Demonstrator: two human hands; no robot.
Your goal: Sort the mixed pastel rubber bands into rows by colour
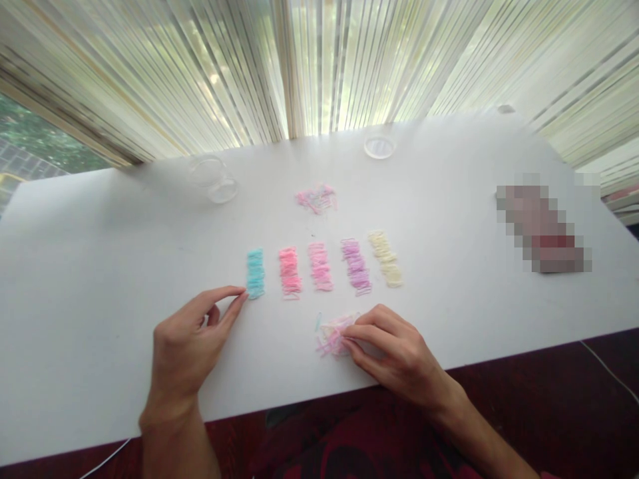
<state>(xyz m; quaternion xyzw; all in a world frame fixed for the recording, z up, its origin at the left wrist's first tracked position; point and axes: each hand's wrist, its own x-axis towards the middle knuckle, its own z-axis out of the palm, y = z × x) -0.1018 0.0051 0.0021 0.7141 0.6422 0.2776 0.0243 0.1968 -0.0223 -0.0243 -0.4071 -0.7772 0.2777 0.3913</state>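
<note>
Several sorted rows of small coloured clips lie on the white table (100, 279): a blue row (255, 273), a red-pink row (290, 271), a light pink row (319, 266), a purple row (356, 266) and a pale yellow row (385, 258). My left hand (192, 342) rests by the lower end of the blue row, thumb and forefinger stretched out and touching it. My right hand (392, 349) pinches at a small mixed heap of clips (332, 336) near the front edge. Another mixed heap (316, 197) lies farther back.
A clear round container (212, 176) stands at the back left and a clear lid (379, 146) at the back centre. A blurred-out object (544, 223) lies at the right. Striped curtains (319, 66) hang behind the table. A thin cable (609, 372) runs past the right front edge.
</note>
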